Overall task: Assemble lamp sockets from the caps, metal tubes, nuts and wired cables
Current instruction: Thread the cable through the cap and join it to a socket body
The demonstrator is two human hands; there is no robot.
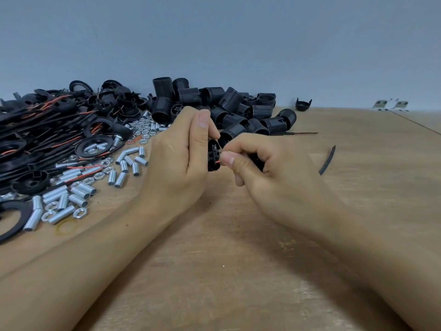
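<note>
left hand grips socket piece | right hand at 3 o'clock pinches red wire | risk: wire buckles if misaligned

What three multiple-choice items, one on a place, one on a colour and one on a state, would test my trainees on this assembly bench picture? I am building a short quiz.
1. Where does the heap of metal tubes lie on the table?
A. left of the hands
B. right of the hands
C. against the right edge

2. What colour is the bared wire at the black cap?
A. blue
B. red
C. white

3. What is the right hand doing?
A. lying flat on the table
B. pinching the wire at the cap
C. lifting a nut

Key: 1 A, the tubes lie beside the left hand, toward the left edge of the picture. 2 B, a red tip shows just before the cap. 3 B, thumb and fingers close on the wire while the left hand holds the cap.
</note>
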